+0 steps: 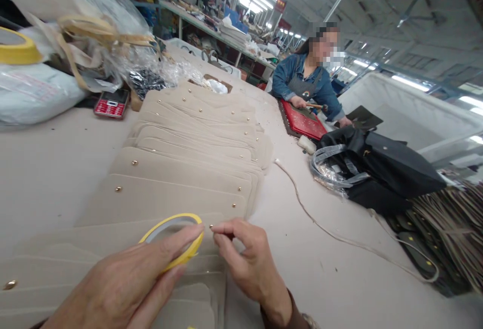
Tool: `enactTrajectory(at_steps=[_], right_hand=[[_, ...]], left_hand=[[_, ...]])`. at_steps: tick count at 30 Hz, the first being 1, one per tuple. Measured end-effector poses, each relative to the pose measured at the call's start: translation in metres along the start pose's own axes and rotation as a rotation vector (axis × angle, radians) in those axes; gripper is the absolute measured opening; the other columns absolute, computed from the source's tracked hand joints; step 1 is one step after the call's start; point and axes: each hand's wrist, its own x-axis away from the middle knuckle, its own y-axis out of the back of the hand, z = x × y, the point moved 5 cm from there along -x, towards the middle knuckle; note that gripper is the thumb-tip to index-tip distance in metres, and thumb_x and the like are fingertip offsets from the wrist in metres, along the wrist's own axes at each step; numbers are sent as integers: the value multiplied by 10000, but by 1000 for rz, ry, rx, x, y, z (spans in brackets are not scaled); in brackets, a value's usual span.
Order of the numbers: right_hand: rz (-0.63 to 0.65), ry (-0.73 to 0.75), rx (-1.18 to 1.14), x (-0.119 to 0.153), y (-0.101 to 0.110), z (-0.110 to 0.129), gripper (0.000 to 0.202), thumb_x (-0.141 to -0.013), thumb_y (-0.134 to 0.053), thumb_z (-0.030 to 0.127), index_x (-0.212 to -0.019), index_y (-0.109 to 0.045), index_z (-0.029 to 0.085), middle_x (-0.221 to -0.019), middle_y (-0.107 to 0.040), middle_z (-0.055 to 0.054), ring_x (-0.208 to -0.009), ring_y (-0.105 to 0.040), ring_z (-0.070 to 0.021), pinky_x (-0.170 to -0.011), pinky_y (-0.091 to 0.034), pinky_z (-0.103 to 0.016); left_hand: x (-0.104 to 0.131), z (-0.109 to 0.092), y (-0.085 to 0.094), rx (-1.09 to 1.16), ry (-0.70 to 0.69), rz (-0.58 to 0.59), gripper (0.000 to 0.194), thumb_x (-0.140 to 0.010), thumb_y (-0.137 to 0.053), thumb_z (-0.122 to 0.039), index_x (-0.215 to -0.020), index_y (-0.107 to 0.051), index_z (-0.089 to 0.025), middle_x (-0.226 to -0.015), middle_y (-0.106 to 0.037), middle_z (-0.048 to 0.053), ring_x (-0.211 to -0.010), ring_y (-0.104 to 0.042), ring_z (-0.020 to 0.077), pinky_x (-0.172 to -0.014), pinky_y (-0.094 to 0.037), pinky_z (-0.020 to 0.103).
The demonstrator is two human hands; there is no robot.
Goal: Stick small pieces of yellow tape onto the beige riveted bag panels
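My left hand (pixel 124 278) grips a roll of yellow tape (pixel 197 243) between the thumb and fingers, tilted over a spread of beige panels (pixel 181 175). Just to its right, my right hand (pixel 247 256) has thumb and forefinger pinched by a small gold stud (pixel 211 227) on a panel. Whatever sits between those fingertips, if anything, is too small to make out. The panels overlap in rows running away from me, with gold studs near their corners. Nearest me, more beige panels (pixel 188 299) lie partly hidden under my left hand.
At left are a second yellow tape roll (pixel 18 50), plastic bags (pixel 33 92) and a red phone (pixel 112 103). A cord (pixel 320 226) crosses the right side, near black bags (pixel 392 168) and stacked dark strips (pixel 449 233). Across the table a person (pixel 307 77) holds a tool over a red board (pixel 302 120).
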Motion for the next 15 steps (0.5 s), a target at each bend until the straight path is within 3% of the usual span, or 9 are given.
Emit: enactTrajectory(at_steps=[3,7,12,15], right_hand=[[15,123,-75,1,-5,21,218,-935,-656,103,-1107,-774,168,-940,-805,-66,-831,-740,-171,-780,-595,-250],[-26,226,-1,4,-12,29,184,-956,-661,109,-1097,-753,183,-948,-807,-87,-857,-751,-199,-781,-613,-279],[-47,298,110,9,-23,29,189,-958,-580,62,-977,-681,220,-823,-773,-45,-701,-707,-177,-663,-567,-264],[-126,334,195,11,-26,31,214,-914,-559,35,-931,-612,241,-736,-742,-9,-617,-674,-169,-587,-515,-268]], left_hand=[[-3,-3,-3,29,-16,-23,417,-1138,-451,-374,-1542,-526,-309,-1384,-778,1,-1195,-780,154,-1051,-593,184],[-4,-3,-5,30,-37,-22,401,-1148,-432,-361,-1530,-527,-283,-1352,-792,16,-1172,-788,148,-1010,-609,171],[-2,-5,-9,-11,-82,-24,359,-1153,-410,-302,-1481,-546,-249,-1271,-816,26,-1113,-796,130,-1008,-592,170],[-2,-6,-11,-2,-75,-25,295,-1162,-387,-297,-1370,-594,-264,-1164,-830,13,-1019,-803,127,-921,-601,175]])
